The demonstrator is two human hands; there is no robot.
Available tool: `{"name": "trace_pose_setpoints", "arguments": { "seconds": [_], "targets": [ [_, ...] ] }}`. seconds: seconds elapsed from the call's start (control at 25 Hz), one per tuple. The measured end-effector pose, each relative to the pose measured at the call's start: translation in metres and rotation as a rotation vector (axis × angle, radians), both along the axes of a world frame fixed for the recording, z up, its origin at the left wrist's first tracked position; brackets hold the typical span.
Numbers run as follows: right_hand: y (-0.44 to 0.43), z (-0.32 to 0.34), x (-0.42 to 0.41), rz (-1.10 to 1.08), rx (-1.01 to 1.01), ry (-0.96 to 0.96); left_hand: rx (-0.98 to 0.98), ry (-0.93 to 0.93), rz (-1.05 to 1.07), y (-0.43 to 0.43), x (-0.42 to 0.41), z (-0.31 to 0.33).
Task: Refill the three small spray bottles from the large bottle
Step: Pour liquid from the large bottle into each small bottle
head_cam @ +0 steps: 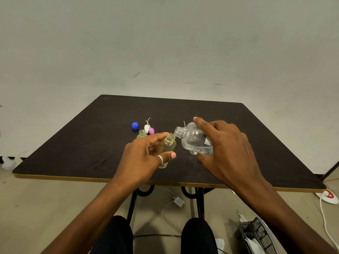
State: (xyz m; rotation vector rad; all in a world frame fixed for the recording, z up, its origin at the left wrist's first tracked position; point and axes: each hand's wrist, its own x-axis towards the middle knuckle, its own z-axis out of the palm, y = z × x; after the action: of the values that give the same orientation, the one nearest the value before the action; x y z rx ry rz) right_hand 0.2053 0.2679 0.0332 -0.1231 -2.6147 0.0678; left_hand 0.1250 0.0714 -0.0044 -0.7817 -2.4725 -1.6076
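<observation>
My left hand (146, 153) grips a small yellowish spray bottle (167, 145), uncapped, its open mouth tilted up and to the right. My right hand (225, 149) holds the large clear bottle (192, 138) tipped on its side, its threaded neck almost touching the small bottle's mouth. A little clear liquid lies low in the large bottle. A second small open bottle (141, 133) stands behind my left hand, partly hidden. A white spray cap (146, 127) and a pink spray cap (151, 130) lie beside it, with a blue cap (135, 125) further left.
The dark square table (91, 140) has a pale front edge close to my knees. On the floor lie a white cable with an adapter (178, 201), a power strip (328, 196) at the right and a black mesh basket (256, 235).
</observation>
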Motion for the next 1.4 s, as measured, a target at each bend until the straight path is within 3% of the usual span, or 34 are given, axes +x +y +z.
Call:
{"name": "trace_pose_setpoints", "arguments": {
  "seconds": [1.4],
  "targets": [
    [-0.0007, 0.0077, 0.0024, -0.001, 0.052, -0.053, -0.019, -0.052, -0.038, 0.0001, -0.0011, -0.0031]
  ]
}}
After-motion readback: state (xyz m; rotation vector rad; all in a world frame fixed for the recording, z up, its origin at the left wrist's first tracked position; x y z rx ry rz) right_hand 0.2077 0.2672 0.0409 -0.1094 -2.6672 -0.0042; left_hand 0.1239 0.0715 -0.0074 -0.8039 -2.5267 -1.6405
